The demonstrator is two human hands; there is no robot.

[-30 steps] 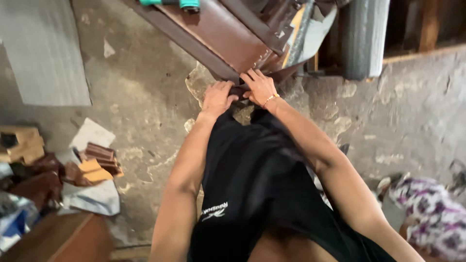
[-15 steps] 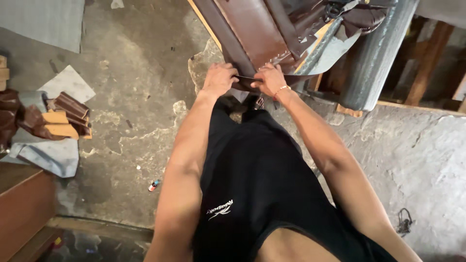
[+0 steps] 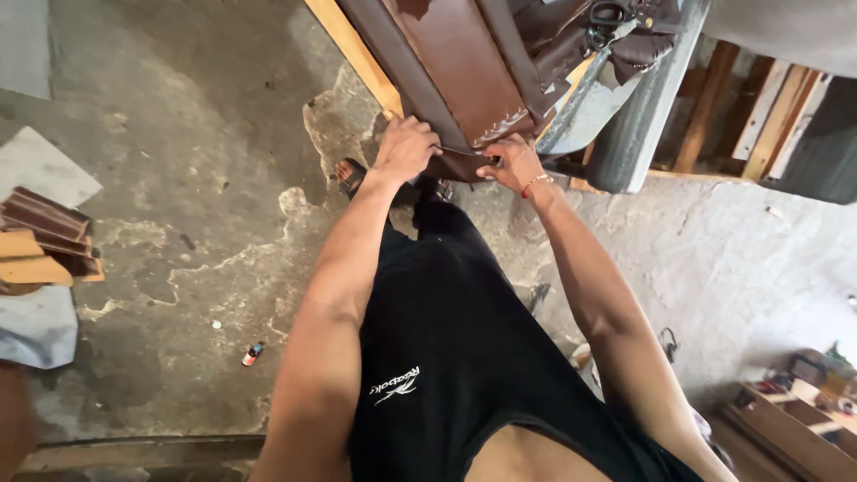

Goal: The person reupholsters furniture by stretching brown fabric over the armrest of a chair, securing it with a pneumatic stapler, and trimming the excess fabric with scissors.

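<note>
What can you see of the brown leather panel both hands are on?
The brown leather panel looks like smooth, glossy upholstery over a long piece that slants up and out of frame, with darker raised bands on both sides. Pale stitching crosses its lower end. A light wooden rail runs along its left edge. The left hand and right hand both grip the loose dark flap at its bottom edge.

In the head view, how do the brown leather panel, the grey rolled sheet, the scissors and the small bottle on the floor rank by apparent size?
1. brown leather panel
2. grey rolled sheet, close to the panel, so unsure
3. scissors
4. small bottle
</note>
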